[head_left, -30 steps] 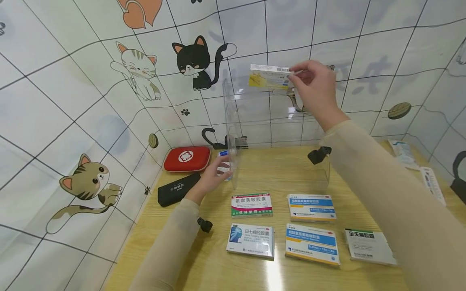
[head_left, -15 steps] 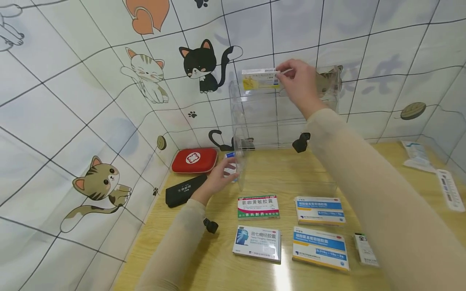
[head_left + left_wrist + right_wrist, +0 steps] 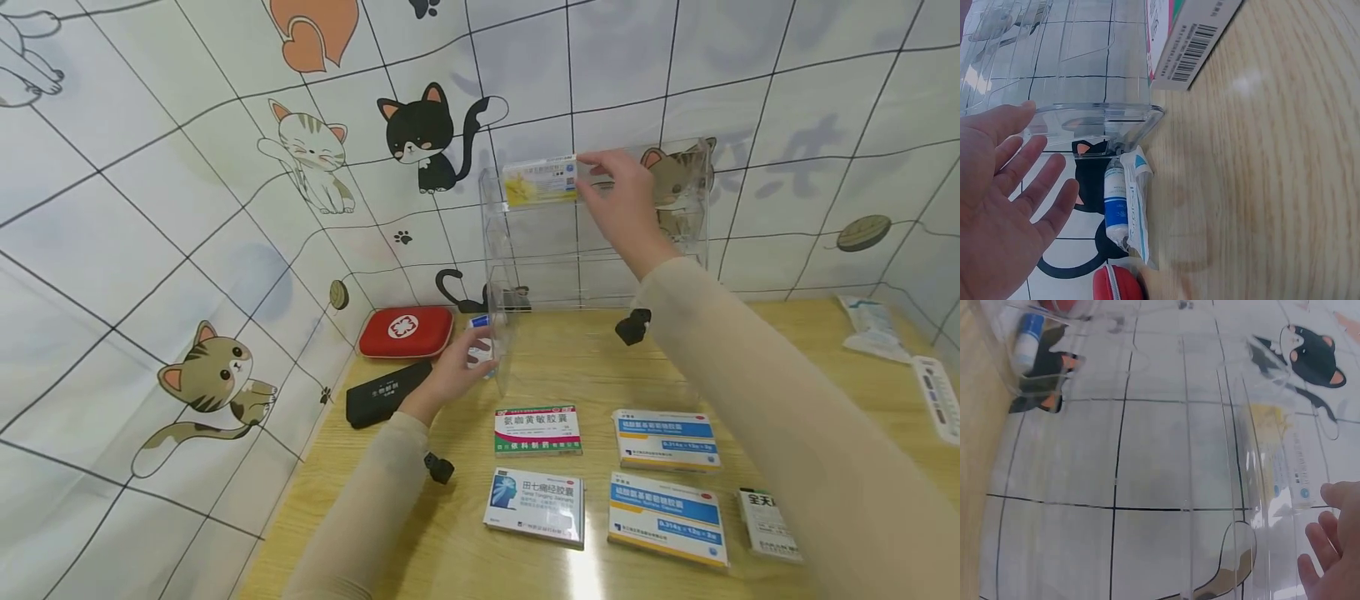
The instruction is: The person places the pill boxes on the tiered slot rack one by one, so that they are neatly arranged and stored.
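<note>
Right hand (image 3: 626, 204) fingers loose beside yellow box (image 3: 540, 180), grip unclear through glare of clear rack (image 3: 678, 250)

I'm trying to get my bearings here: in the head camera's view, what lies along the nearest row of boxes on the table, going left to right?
White box with a blue head picture → blue-and-white box → white box with black lettering, partly hidden behind the person's right sleeve.
</note>
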`<action>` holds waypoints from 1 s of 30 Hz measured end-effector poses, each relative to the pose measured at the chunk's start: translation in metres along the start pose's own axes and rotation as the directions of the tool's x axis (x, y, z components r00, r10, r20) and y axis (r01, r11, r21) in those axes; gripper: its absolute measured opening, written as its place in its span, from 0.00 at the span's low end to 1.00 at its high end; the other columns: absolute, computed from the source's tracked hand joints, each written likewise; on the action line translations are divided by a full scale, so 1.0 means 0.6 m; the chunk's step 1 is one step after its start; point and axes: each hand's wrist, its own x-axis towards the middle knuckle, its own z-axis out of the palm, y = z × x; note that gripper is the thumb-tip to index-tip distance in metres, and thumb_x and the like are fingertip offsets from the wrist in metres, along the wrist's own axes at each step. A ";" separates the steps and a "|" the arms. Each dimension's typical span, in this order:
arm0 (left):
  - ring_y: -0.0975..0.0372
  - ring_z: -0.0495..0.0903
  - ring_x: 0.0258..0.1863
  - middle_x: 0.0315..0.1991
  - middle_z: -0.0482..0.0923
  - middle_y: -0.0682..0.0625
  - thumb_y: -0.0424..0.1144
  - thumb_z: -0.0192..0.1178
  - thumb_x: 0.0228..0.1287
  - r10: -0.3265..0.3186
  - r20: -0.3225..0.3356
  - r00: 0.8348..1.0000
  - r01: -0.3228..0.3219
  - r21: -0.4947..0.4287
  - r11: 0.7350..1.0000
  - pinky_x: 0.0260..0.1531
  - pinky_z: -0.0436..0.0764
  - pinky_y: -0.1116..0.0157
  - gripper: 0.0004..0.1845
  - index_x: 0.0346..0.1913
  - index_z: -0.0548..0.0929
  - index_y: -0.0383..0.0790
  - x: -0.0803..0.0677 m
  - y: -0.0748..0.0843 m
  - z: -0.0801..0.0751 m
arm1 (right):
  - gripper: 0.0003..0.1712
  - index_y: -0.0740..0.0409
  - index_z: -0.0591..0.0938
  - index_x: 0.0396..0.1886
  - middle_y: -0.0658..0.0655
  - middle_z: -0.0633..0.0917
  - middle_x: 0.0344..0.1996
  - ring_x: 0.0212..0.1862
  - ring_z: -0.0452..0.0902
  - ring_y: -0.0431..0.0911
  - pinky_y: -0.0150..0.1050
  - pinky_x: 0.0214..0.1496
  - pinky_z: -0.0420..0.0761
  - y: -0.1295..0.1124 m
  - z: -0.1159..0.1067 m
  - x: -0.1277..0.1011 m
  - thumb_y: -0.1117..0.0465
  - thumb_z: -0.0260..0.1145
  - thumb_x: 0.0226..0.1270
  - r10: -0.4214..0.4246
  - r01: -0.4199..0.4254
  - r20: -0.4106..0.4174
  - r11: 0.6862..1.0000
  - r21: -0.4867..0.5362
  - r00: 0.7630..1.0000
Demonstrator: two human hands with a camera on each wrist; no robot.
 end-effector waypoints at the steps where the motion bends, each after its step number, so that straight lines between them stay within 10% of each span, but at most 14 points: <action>1: 0.55 0.77 0.63 0.68 0.75 0.50 0.42 0.67 0.71 0.001 0.000 1.000 -0.001 -0.001 1.000 0.62 0.82 0.52 0.31 0.74 0.68 0.50 0.001 0.001 0.001 | 0.19 0.54 0.84 0.62 0.57 0.85 0.59 0.61 0.80 0.50 0.48 0.70 0.76 0.001 -0.006 -0.010 0.58 0.68 0.74 -0.022 0.023 -0.017 1.000 0.011 1.000; 14: 0.55 0.77 0.63 0.68 0.73 0.52 0.42 0.67 0.71 -0.019 -0.005 1.000 0.019 -0.006 1.000 0.63 0.81 0.50 0.32 0.74 0.68 0.54 -0.010 0.005 0.006 | 0.25 0.44 0.82 0.65 0.56 0.82 0.63 0.70 0.72 0.57 0.67 0.71 0.68 0.034 -0.147 -0.216 0.44 0.68 0.73 0.142 -0.134 0.173 0.989 -0.057 0.975; 22: 0.53 0.76 0.64 0.69 0.73 0.50 0.43 0.67 0.71 -0.039 0.001 0.999 0.039 -0.001 0.999 0.64 0.80 0.50 0.32 0.74 0.67 0.55 -0.013 0.007 0.007 | 0.21 0.52 0.85 0.60 0.62 0.81 0.63 0.67 0.72 0.65 0.72 0.64 0.70 0.079 -0.219 -0.335 0.55 0.72 0.70 0.122 -0.086 0.181 0.977 -0.197 0.976; 27: 0.56 0.76 0.64 0.69 0.73 0.52 0.43 0.66 0.72 -0.055 -0.001 0.998 0.055 0.009 0.998 0.65 0.80 0.51 0.32 0.75 0.67 0.54 -0.014 0.008 0.005 | 0.19 0.48 0.86 0.56 0.55 0.84 0.58 0.62 0.74 0.37 0.27 0.62 0.71 0.095 -0.258 -0.382 0.57 0.75 0.67 0.107 -0.061 0.172 0.966 -0.253 0.979; 30: 0.53 0.76 0.64 0.69 0.73 0.50 0.41 0.66 0.72 -0.038 -0.002 0.999 0.038 -0.008 0.999 0.64 0.80 0.48 0.32 0.75 0.67 0.50 -0.013 0.009 0.005 | 0.19 0.49 0.86 0.57 0.56 0.86 0.54 0.53 0.66 0.19 0.18 0.47 0.67 0.107 -0.284 -0.399 0.57 0.75 0.67 0.128 -0.066 0.206 0.957 -0.282 0.970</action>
